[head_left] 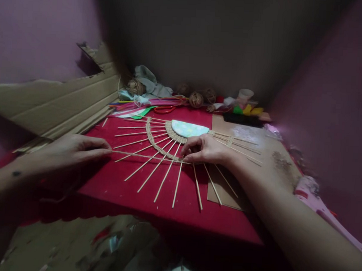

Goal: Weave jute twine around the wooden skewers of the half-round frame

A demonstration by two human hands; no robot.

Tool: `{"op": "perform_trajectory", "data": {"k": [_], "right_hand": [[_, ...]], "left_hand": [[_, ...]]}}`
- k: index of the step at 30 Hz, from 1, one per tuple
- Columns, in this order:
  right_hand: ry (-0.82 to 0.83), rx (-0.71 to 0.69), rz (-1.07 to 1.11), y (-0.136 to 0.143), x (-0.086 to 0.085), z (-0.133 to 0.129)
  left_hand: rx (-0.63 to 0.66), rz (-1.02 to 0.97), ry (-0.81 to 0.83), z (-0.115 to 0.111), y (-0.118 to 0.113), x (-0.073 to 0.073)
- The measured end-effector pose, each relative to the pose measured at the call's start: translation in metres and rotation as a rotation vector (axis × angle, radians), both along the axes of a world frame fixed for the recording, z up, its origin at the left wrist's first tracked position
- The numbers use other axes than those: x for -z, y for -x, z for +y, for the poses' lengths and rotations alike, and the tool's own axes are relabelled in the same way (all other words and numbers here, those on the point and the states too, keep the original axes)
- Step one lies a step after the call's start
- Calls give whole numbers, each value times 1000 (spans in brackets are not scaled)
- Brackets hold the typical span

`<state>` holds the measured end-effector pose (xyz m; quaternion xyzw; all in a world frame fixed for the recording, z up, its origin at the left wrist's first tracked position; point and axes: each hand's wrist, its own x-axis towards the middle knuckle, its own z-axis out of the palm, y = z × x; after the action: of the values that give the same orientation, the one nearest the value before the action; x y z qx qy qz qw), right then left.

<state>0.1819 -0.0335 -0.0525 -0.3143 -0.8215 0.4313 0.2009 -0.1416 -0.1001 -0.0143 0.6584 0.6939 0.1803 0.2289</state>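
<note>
A half-round piece with a pale blue-green centre (189,129) lies on a red cloth (107,184). Thin wooden sticks (149,175) fan out from it toward the near side. Woven twine forms one band (172,134) against the centre and a second band (152,140) farther out. My left hand (92,147) pinches a strand of twine (138,154) that runs taut to the right. My right hand (201,149) pinches the strand where it meets the outer band, over the sticks; its fingers hide part of the weave.
Twine balls (196,99), red-handled scissors (164,109), coloured strips and a plastic cup (245,94) lie at the back. A cardboard sheet (276,155) is at the right, with a pink glue gun (312,197) beside it. Folded cardboard (59,102) leans at the left.
</note>
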Motion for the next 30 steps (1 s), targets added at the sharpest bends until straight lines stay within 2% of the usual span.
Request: {"op": "perform_trajectory", "data": {"k": [3,4,8,10,16,22,27,30], "right_hand": [[-59,-64,-7,-1,2,2],[-68,-68,-10,0,3,3],[-81,-50,-49,2,8,2],[-93,-42,-67,2,8,1],[-104,-37,-81,2,2,-2],[-75,16,-118,3,-2,-3],[-68,42,-129,4,-2,-4],[-82,48,-128,4,-1,-5]], "left_hand": [[86,9,205,6,7,0],[94,37,196,7,10,1],[238,209,-93,7,3,5],[336,233,-213,4,-12,8],[533,205,-378,7,-62,21],[566,270,-370,25,-71,34],[529,207,-300,27,-68,38],[551,210,-309,28,-69,38]]}}
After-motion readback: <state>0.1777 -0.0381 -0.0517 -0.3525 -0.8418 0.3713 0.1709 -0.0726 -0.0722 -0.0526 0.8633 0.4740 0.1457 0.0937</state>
